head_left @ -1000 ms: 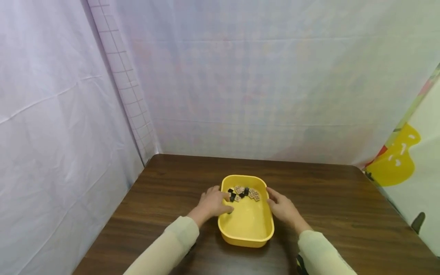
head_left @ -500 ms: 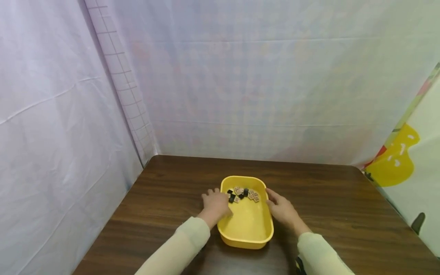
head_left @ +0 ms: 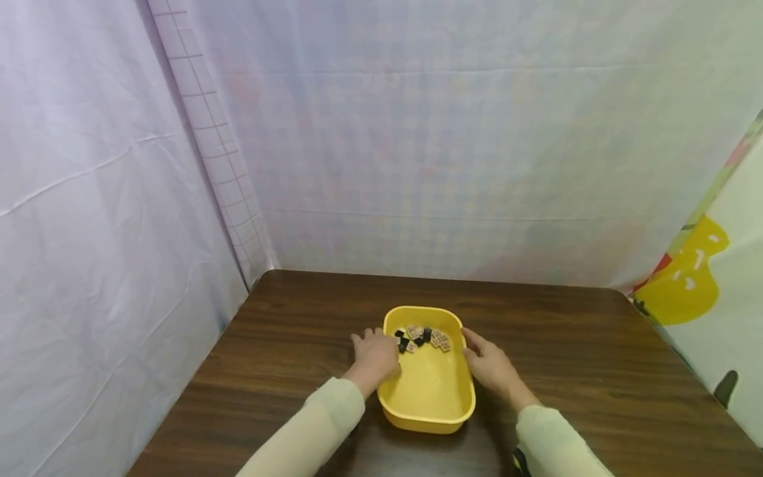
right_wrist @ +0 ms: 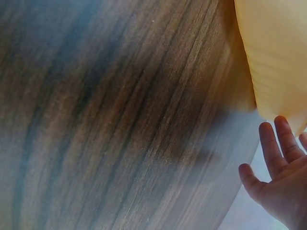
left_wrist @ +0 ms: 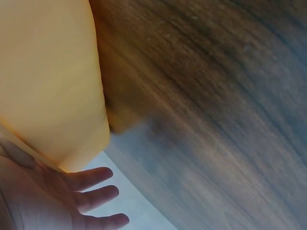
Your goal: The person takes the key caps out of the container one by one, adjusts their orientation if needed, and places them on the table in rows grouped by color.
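Observation:
A yellow plastic basin [head_left: 424, 391] stands on the brown table between both hands. Small square tiles [head_left: 441, 340], some beige with markings and some black, lie scattered at its far end. My left hand [head_left: 375, 358] grips the basin's left rim, thumb inside, and the other fingers spread along the outside in the left wrist view. At the opposite side my right hand [head_left: 491, 364] holds the right rim, its thumb over the edge. In the right wrist view the right fingers [right_wrist: 271, 148] reach up beside the basin's outer wall. The left hand hides part of the near-left inside.
The wood-grain table [head_left: 298, 318] extends on both sides of the basin. A pale cloth curtain [head_left: 441, 165] hangs behind its far edge, and a white cloth [head_left: 119, 232] hangs at the left. A printed yellow shape [head_left: 685, 278] is on the right-hand cloth.
My left hand, earlier reaching over the left rim with a small dark piece beneath its thumb, has turned and taken hold of that rim. The right hand and basin have hardly moved.

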Tool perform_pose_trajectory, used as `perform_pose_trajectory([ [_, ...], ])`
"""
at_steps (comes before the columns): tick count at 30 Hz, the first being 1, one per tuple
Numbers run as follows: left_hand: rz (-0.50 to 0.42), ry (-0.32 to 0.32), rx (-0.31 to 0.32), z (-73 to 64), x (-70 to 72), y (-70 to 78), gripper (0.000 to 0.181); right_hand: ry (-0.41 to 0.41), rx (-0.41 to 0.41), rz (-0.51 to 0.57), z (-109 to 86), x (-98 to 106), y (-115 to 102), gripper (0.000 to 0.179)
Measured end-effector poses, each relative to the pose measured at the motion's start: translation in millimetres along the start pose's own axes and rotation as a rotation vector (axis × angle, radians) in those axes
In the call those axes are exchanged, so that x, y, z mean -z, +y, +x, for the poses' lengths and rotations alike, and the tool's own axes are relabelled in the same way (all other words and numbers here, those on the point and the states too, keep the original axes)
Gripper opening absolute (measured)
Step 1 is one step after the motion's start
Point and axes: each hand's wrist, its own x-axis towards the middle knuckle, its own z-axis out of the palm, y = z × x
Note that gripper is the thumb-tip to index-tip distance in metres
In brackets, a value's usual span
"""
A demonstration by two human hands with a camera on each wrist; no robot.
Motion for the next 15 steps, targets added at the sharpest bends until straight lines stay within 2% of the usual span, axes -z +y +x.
perform_pose_trajectory([
  [5, -0.06, 0.006, -0.024, -0.3, -0.3, -3.2, 0.017, -0.003, -0.002, -0.005, 0.5, -0.7, 1.1, 0.05],
  [15, -0.244, 0.072, -0.1, -4.8, 9.6, -14.8, 0.015, -0.013, -0.013, -0.011, 2.3, -1.8, 2.7, 0.051],
])
